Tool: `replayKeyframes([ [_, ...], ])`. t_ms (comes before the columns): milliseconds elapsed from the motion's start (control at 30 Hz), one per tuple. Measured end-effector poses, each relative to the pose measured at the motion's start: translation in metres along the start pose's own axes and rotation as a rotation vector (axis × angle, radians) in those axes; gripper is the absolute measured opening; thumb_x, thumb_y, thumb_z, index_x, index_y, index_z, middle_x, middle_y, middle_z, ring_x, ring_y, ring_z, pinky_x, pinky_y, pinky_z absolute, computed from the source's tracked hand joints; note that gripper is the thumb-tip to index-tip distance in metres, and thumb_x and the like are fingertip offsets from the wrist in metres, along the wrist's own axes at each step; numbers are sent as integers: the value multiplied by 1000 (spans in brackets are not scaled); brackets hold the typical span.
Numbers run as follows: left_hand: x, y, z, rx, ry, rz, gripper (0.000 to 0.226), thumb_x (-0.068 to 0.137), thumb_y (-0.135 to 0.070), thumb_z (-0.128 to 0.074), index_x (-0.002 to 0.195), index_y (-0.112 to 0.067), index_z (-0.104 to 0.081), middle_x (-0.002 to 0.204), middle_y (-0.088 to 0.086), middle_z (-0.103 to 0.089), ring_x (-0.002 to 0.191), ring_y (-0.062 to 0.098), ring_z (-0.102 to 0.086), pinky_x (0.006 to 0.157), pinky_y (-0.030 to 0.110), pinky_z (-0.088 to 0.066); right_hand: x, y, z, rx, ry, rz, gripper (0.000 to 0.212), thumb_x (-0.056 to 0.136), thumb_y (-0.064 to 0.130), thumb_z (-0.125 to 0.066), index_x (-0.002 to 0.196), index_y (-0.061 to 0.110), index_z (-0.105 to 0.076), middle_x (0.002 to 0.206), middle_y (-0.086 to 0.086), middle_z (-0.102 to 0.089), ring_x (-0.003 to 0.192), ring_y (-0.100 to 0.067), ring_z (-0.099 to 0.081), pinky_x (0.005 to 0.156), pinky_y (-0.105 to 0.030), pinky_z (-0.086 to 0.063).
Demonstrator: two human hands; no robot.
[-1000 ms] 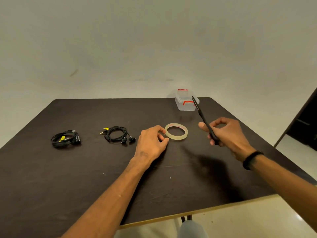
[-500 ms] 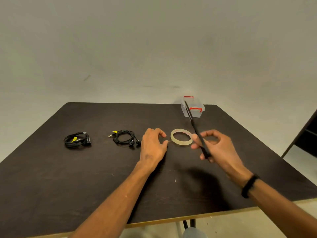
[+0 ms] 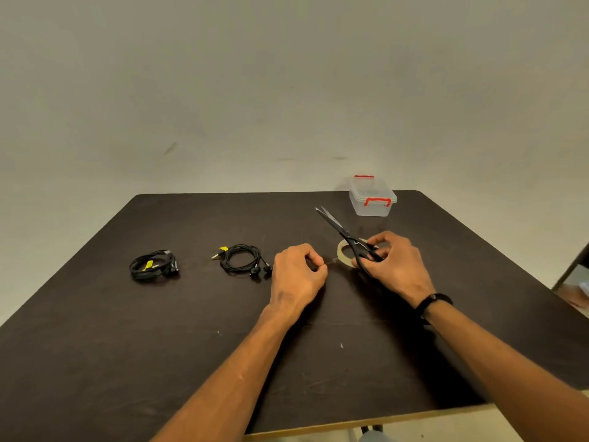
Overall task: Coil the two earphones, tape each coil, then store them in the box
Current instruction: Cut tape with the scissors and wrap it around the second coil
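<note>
Head view, single frame. Two coiled black earphones lie on the dark table (image 3: 95, 362), well apart from each other. Left earphone coil (image 3: 153, 268): flattened loop with a yellow tag at its middle, earbuds at its right end. Right earphone coil (image 3: 241, 259): rounder loop, gold plug and a yellow tag at upper left, earbuds at lower right, just beside the left hand (image 3: 298, 275).

Tape roll (image 3: 343, 252): clear ring lying flat on the table between the two hands, partly covered by the right hand (image 3: 396, 266). A short strip of tape (image 3: 331, 260) runs from the roll toward the left hand. Left hand is curled, thumb and forefinger pinching the strip's free end; knuckles up, hand low over the table.

Right hand grips black scissors (image 3: 345, 237), fingers wrapped round the handles, which sit over the roll. Blades point up and to the left, away from the person, slightly parted at the tips. Whether the fingers also touch the roll cannot be told. Black band (image 3: 432, 301) on the right wrist.

Box (image 3: 372, 199): clear plastic, lid on, red clips front and back, standing near the table's far edge, beyond the scissors and apart from them. Plain pale wall (image 3: 287, 90) behind.
</note>
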State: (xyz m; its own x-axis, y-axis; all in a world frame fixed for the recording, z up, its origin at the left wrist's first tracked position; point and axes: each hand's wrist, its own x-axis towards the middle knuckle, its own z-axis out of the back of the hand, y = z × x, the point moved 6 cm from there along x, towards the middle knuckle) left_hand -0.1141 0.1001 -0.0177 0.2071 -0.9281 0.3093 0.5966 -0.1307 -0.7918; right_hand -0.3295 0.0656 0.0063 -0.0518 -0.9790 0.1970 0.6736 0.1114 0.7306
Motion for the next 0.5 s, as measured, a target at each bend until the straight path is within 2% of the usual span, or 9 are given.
replayKeyframes([
  [100,6,3,-2,-6,23,57,16,79,-20,-81,69,-28,-72,70,-14,-74,69,3,-71,73,35,-64,4,-9,2,-63,-46,-25,37,78,37,-89,106,34,-65,86,11,-71,86,-10,-69,82,-41,-62],
  [167,10,5,-1,-17,14,101,13,78,-23,-82,69,-28,-73,70,-15,-74,72,3,-72,73,34,-63,5,-15,6,-97,-95,-51,37,77,44,-88,104,36,-64,95,4,-74,93,-20,-72,83,-47,-62],
  [267,12,3,-1,6,20,134,10,78,-31,-84,76,-28,-75,72,-16,-73,76,1,-70,65,24,-53,7,-18,11,-119,-158,-86,43,74,50,-88,106,31,-67,103,-2,-75,101,-28,-71,86,-45,-61],
  [367,13,0,-1,34,27,137,11,79,-35,-84,81,-29,-75,73,-17,-72,75,-2,-67,57,17,-41,10,-16,11,-124,-147,-99,46,73,53,-88,107,29,-69,104,-2,-76,104,-27,-71,87,-40,-59],
  [500,11,1,0,39,2,121,17,80,-34,-79,87,-34,-64,75,-18,-73,76,1,-68,60,22,-43,-3,-14,28,25,-159,-105,48,71,54,-91,105,26,-70,95,3,-75,94,-20,-74,84,-43,-63],
])
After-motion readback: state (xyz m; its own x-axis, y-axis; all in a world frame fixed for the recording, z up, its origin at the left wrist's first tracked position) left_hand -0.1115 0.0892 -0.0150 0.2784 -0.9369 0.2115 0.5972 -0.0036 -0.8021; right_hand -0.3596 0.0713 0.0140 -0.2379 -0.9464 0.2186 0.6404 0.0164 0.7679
